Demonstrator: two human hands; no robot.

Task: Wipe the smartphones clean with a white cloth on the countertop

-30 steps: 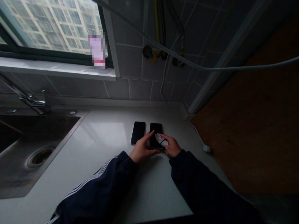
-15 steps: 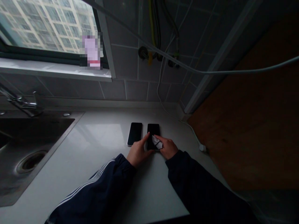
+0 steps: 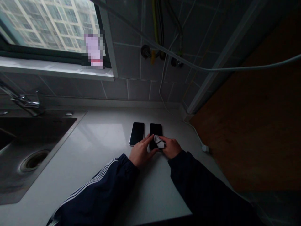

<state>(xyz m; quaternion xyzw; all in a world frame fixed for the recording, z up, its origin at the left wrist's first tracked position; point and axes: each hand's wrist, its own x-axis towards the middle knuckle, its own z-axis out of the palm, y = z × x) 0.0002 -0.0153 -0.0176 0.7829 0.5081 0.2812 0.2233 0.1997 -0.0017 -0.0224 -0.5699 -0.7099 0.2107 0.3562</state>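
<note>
Two black smartphones lie side by side on the white countertop [image 3: 103, 131]. My left hand [image 3: 141, 152] grips the right smartphone [image 3: 155, 128] along its left and lower edges, the thumb near the bottom corner. In my right hand [image 3: 172, 147], pinched between thumb and fingers, is a small crumpled white cloth [image 3: 159, 142] with a dark line across it. It rests on the screen of that smartphone and covers part of it. The left smartphone [image 3: 137, 133] lies face up just beyond my left fingers, its lower right corner close to them.
A steel sink [image 3: 58, 135] with a faucet [image 3: 30, 105] is on the left. A white cable [image 3: 164, 108] runs down the tiled wall to a plug [image 3: 205, 148] on the counter's right. A wooden panel [image 3: 254, 131] borders the right side; another cable [image 3: 211, 69] hangs across the view.
My right hand and the cloth have shifted slightly on the screen. My left fingers have moved closer to the cloth. The view has tilted a little.
</note>
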